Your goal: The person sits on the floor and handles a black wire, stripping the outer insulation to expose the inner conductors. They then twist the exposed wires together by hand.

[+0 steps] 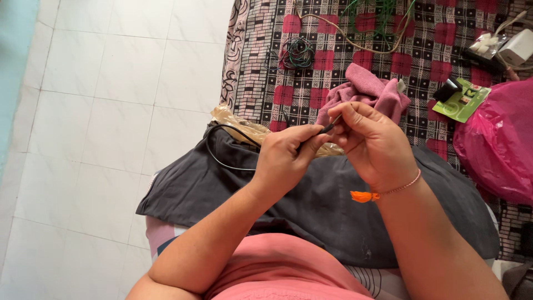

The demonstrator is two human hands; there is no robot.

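A: Thin black cable, looping over the dark grey cloth on the lap — where is its end?

B: Between both hands. Left hand has fingers pinched together on the cable just behind the tip; right hand has thumb and fingertips closed on the tip itself.

A: Beyond the hands?

B: Crumpled clear plastic wrapper, then a bunched pink towel on the red-and-black checked bedspread. Farther off lie a small coil of coloured wires and, at the right, a bright pink plastic bag.
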